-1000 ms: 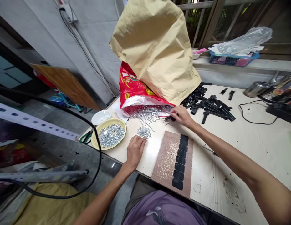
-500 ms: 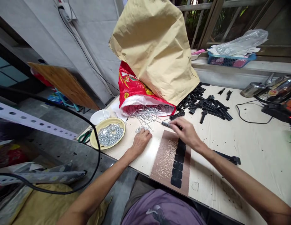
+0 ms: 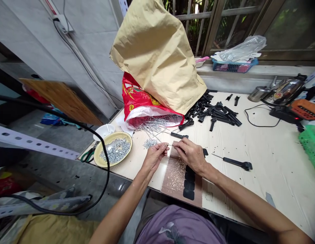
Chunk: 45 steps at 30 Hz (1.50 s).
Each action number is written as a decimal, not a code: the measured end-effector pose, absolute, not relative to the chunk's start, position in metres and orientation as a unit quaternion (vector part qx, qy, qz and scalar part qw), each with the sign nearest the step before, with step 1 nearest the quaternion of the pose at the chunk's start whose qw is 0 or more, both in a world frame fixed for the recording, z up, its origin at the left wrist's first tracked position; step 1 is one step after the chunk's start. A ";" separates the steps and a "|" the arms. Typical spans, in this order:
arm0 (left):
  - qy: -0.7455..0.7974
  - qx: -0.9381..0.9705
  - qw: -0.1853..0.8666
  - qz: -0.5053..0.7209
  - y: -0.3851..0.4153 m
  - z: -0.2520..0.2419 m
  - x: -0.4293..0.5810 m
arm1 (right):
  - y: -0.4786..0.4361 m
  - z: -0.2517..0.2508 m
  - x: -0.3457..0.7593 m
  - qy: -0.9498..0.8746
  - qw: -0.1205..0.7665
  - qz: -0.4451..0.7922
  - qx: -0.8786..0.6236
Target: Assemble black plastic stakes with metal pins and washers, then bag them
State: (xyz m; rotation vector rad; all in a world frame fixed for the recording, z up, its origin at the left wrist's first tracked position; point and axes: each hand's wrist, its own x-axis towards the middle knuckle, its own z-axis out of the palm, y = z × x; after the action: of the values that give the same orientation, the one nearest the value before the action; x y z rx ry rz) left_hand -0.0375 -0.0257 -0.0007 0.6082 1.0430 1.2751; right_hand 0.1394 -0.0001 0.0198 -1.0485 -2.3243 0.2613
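Both my hands meet over the table's front part. My right hand (image 3: 191,155) is closed in a pinch on a thin metal rod (image 3: 170,145), which points left toward the other hand. My left hand (image 3: 155,156) pinches at the rod's left end; whatever small thing its fingertips hold is hidden. Just behind it lies a small heap of shiny metal pieces (image 3: 149,143). A black handle (image 3: 179,135) with a rod in it rests beyond my right hand. Below the hands is a brown board (image 3: 172,189) with light crumbs and a row of black pads (image 3: 189,184).
A yellow dish (image 3: 98,156) of small metal pieces stands left, beside a white bowl (image 3: 104,130) and green-handled scissors (image 3: 87,155). A red sack (image 3: 137,91) spills metal rods. Black plastic parts (image 3: 218,113) are piled behind. Another rodded black handle (image 3: 236,163) lies right.
My left hand has lifted from the small metal pieces. My right hand has left the black handle and come to the left hand, now pinching a rod. The view has shifted rightward.
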 end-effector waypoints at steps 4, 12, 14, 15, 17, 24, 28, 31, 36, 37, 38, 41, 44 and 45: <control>0.500 0.328 0.569 0.564 -0.028 0.000 -0.036 | -0.003 0.021 0.142 -0.876 0.287 0.024 -0.386; 0.553 0.436 0.460 0.541 -0.030 0.005 -0.033 | -0.008 0.020 0.144 -0.881 0.259 -0.058 -0.391; 0.564 0.462 0.434 0.530 -0.030 0.006 -0.032 | -0.009 0.018 0.144 -0.877 0.259 -0.040 -0.402; 0.569 0.474 0.422 0.523 -0.030 0.006 -0.032 | -0.009 0.018 0.145 -0.874 0.259 -0.020 -0.410; 0.574 0.495 0.407 0.509 -0.030 0.006 -0.032 | -0.007 0.016 0.147 -0.866 0.264 0.043 -0.422; 0.558 0.509 0.445 0.481 -0.025 0.002 -0.033 | 0.007 0.010 0.153 -0.830 0.241 0.271 -0.423; 0.556 0.465 0.495 0.478 -0.021 -0.002 -0.029 | 0.000 0.008 0.154 -0.843 0.260 0.169 -0.440; 0.546 0.414 0.538 0.491 -0.021 -0.004 -0.024 | -0.007 0.008 0.154 -0.860 0.247 0.075 -0.441; 0.550 0.433 0.517 0.493 -0.023 0.003 -0.018 | -0.007 0.008 0.157 -0.851 0.242 0.110 -0.452; 0.556 0.447 0.503 0.488 -0.023 0.006 -0.017 | -0.005 0.007 0.158 -0.843 0.256 0.151 -0.449; 0.561 0.460 0.491 0.482 -0.024 0.008 -0.016 | -0.004 0.007 0.160 -0.831 0.271 0.202 -0.441; 0.568 0.482 0.482 0.462 -0.026 0.008 -0.010 | -0.001 0.005 0.169 -0.788 0.293 0.352 -0.411; 0.554 0.485 0.513 0.442 -0.027 -0.001 0.002 | 0.000 0.002 0.189 -0.788 0.287 0.346 -0.421; 0.546 0.483 0.524 0.439 -0.027 -0.005 0.006 | 0.002 0.000 0.198 -0.797 0.281 0.315 -0.432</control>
State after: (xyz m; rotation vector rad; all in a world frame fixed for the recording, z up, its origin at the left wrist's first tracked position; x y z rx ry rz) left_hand 0.0060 -0.0274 -0.0048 1.1566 1.3077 1.0507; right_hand 0.1979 0.0017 0.0004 -1.1581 -2.1365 0.8433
